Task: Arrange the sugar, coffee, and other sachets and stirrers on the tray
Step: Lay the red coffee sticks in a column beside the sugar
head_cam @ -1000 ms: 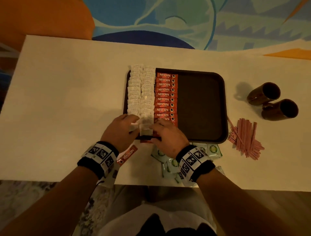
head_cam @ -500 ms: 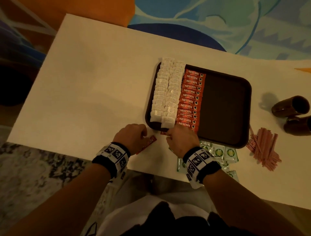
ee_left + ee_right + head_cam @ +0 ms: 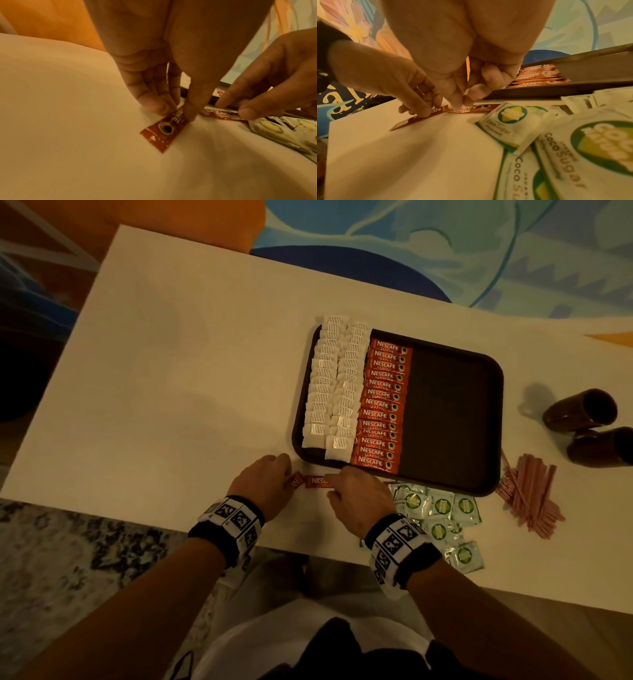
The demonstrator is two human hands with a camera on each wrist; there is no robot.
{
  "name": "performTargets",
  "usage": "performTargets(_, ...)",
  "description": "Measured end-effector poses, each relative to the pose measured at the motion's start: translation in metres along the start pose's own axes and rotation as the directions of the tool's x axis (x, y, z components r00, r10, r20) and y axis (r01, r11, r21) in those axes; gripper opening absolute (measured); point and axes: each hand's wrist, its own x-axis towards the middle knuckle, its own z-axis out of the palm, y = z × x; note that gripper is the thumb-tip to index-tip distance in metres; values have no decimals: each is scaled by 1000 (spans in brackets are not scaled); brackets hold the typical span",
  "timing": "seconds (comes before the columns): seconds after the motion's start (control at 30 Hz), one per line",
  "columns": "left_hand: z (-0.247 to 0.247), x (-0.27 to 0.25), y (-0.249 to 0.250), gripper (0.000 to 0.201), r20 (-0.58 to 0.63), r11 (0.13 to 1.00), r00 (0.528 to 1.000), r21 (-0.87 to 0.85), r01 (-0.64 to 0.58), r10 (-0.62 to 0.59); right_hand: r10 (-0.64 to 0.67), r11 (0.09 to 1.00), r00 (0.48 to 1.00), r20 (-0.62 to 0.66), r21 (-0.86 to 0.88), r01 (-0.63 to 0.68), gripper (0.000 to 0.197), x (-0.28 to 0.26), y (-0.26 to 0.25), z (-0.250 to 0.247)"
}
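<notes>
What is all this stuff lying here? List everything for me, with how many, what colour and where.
tray: one, dark brown, on the table's middle.
white sachets: two rows, too many to count surely, on the tray's left side.
coffee sachets in the tray: one row, about thirteen, red, right of the white ones.
loose coffee sachets: two, red, on the table before the tray.
sugar sachets: a pile, white and green, before the tray's near right corner.
stirrers: a heap, pink, right of the tray.
cups: two, dark brown, lying on their sides at the far right.
table: one, white.
left hand: pinches one loose sachet.
right hand: fingers on the other.
</notes>
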Motion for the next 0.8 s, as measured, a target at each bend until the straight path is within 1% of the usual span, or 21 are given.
performTargets(0.07,-2,-2,-1,21,5,1000,1000,20,11,-12,13,1000,999,-38,-15,-13,29,3,0,0)
performTargets(0.23,-3,0,-2,21,31,997,998,54,50,-51,6,999,999,-48,-49,-8,20,12,0,6)
performTargets(0.33,-3,0,-2,19,20,997,998,54,50,-51,-29,999,995,-90,-29,26,20,16,-3,9)
performTargets(0.47,-6,0,-6,24,16,995,998,81,64,-65,-82,997,987,-136,-14,81,16,19,-6,14)
performTargets(0.6,-12,0,-9,17,20,993,998,108,50,-53,-140,990,970,-200,7,144,10,17,-3,7)
performTargets(0.63,-14,0,-8,17,11,993,999,111,46,-47,-137,988,969,-207,38,148,9,17,0,2)
performTargets(0.7,-14,2,-7,18,10,991,999,130,38,-39,-82,981,973,-217,154,118,9,18,10,-10)
performTargets(0.8,-12,5,-5,20,25,987,999,156,31,-36,73,928,970,-231,373,19,13,19,33,-28)
